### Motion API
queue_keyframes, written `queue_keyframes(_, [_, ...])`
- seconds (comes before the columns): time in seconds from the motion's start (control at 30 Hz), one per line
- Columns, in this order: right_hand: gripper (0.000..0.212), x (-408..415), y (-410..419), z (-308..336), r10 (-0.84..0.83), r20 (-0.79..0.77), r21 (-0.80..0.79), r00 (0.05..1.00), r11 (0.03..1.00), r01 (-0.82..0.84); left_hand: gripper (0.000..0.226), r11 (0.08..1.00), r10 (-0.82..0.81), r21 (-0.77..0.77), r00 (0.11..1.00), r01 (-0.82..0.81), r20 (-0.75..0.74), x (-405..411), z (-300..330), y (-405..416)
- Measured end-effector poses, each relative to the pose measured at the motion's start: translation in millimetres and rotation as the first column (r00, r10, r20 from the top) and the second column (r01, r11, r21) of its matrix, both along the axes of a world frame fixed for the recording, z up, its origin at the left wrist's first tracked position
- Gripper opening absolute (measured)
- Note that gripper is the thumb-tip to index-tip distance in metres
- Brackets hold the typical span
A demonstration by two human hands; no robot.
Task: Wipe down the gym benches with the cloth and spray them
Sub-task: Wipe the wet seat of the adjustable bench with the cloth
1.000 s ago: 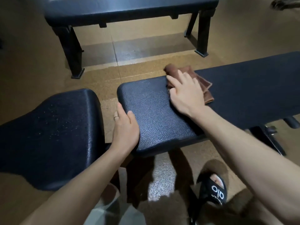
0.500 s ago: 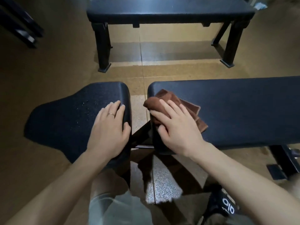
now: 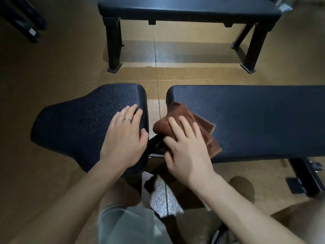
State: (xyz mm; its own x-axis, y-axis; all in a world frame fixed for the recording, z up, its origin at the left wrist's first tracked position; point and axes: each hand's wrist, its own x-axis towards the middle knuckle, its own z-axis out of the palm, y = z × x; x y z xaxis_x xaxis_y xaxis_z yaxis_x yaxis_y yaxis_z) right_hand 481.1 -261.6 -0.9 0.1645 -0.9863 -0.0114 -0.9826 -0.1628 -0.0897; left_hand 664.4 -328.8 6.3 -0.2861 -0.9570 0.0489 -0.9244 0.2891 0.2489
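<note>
Right hand (image 3: 188,154) presses the cloth (image 3: 184,124) flat-fingered at the long worktop's (image 3: 255,120) end; left hand (image 3: 124,138) rests spread on the droplet-speckled seat pad (image 3: 79,124), seemingly unwiped.

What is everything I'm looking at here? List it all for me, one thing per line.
seat pad: one, black, near left, dotted with droplets
back pad: one, black, near right, apart from the seat pad by a gap
cloth: one, brown, folded, on the back pad's left end
flat bench: one, black, far side, on four legs
bench frame: one, black metal, under the back pad at right
floor: tan, speckled, all around
ring: one, silver, on a left finger
left hand: flat on the seat pad
right hand: fingers pressing the cloth
</note>
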Motion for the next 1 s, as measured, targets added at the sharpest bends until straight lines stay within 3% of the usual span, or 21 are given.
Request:
queue_keyframes(0.13, [0.029,-2,9,0,0.022,-0.046,0.004,0.999,1.000,-0.021,0.061,1.000,-0.015,0.002,1.000,0.015,0.019,1,-1,2])
queue_keyframes(0.27, [0.038,3,-60,5,0.009,-0.032,0.029,0.999,1.000,-0.008,0.062,1.000,-0.020,0.005,0.999,0.020,0.028,1,-1,3])
queue_keyframes(0.37, [0.046,16,-121,6,-0.043,-0.140,0.089,0.989,0.994,0.056,0.062,1.000,-0.022,0.002,1.000,0.022,0.021,3,-1,2])
queue_keyframes(0.47, [0.047,19,-132,4,-0.042,-0.235,0.095,0.971,0.993,0.066,0.062,1.000,-0.026,0.005,1.000,0.026,0.017,4,-1,-1])
queue_keyframes(0.6, [0.048,21,-68,6,0.013,-0.178,0.083,0.984,0.997,0.002,0.060,1.000,-0.006,0.005,1.000,0.006,-0.013,4,1,-2])
queue_keyframes(0.77, [0.045,6,-6,-2,0.236,-0.123,0.104,0.964,0.969,-0.224,0.058,1.000,0.011,0.005,0.998,-0.010,-0.057,2,1,-3])
queue_keyframes(0.83, [0.038,-2,-22,9,0.264,-0.110,0.133,0.958,0.959,-0.249,0.058,1.000,0.007,0.009,0.998,-0.006,-0.063,3,2,-2])
queue_keyframes(1.0, [0.047,-14,-130,20,0.235,-0.104,0.133,0.967,0.966,-0.220,0.056,0.999,0.033,-0.009,0.997,-0.034,-0.063,1,5,0])
